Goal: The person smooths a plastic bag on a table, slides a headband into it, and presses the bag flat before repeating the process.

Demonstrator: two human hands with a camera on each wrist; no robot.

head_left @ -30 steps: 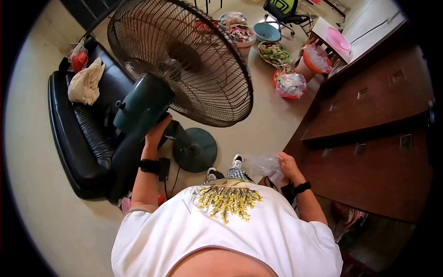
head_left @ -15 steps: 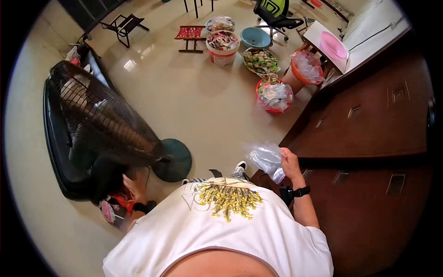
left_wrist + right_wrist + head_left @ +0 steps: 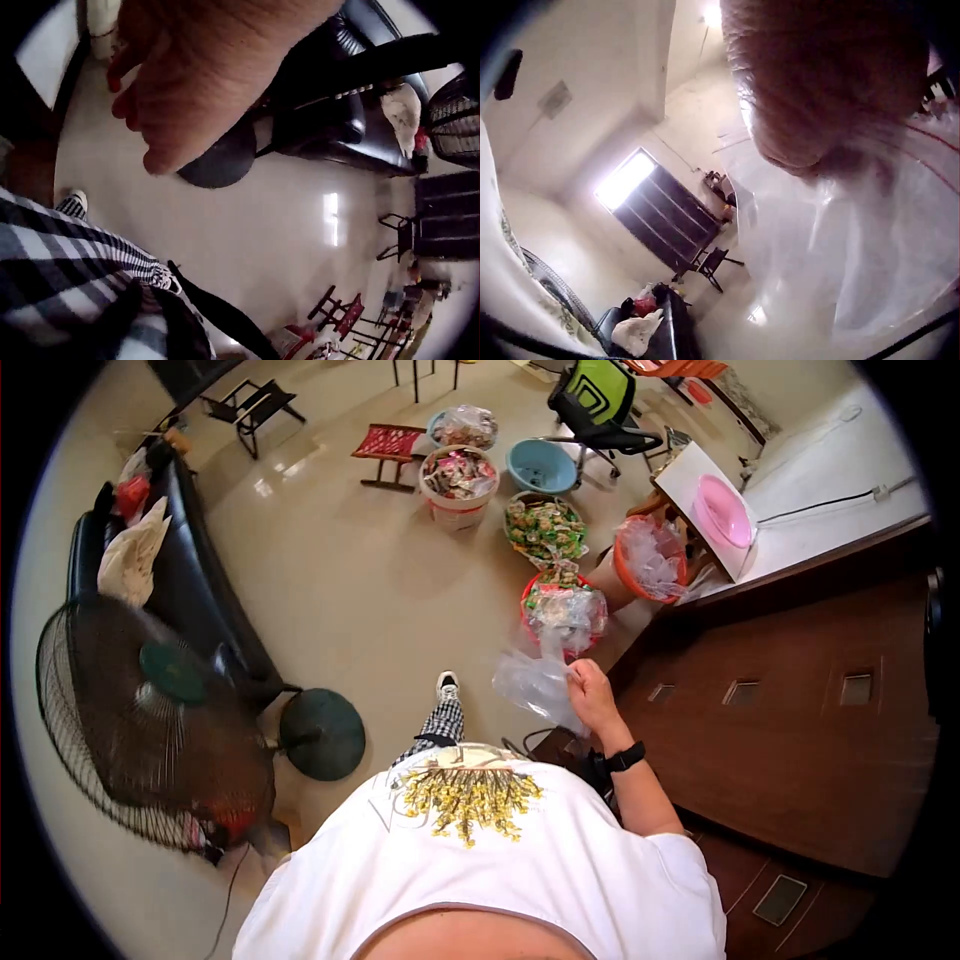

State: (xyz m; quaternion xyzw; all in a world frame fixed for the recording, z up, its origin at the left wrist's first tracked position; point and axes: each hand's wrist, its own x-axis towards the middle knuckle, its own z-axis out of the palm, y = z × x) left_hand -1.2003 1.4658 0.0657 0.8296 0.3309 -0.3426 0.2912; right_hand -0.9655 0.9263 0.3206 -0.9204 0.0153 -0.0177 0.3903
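Note:
A clear plastic bag [image 3: 530, 685] hangs from my right hand [image 3: 592, 695], which pinches its top edge. In the right wrist view the bag [image 3: 795, 240] spreads below the fingers, with thin red lines near its edge. My left hand [image 3: 202, 82] hangs with loosely bent fingers and holds nothing in the left wrist view; in the head view it is hardly visible, low beside the shirt. Nearest on that side stands a large fan [image 3: 150, 710] with a dark wire cage and a round green base [image 3: 322, 735].
Ahead on the floor are a red basket [image 3: 528, 622] of wrappers, a basket of green packets [image 3: 545, 528], a white bucket [image 3: 455, 512], a blue basin [image 3: 541, 466] and an orange basin [image 3: 650, 580] of plastic. A black sofa [image 3: 205, 575] lines the left, brown wooden furniture [image 3: 790, 760] the right.
My left hand has come off the fan and dropped beside my body. The fan now stands farther left and lower in view. The baskets look nearer; the right hand keeps the bag.

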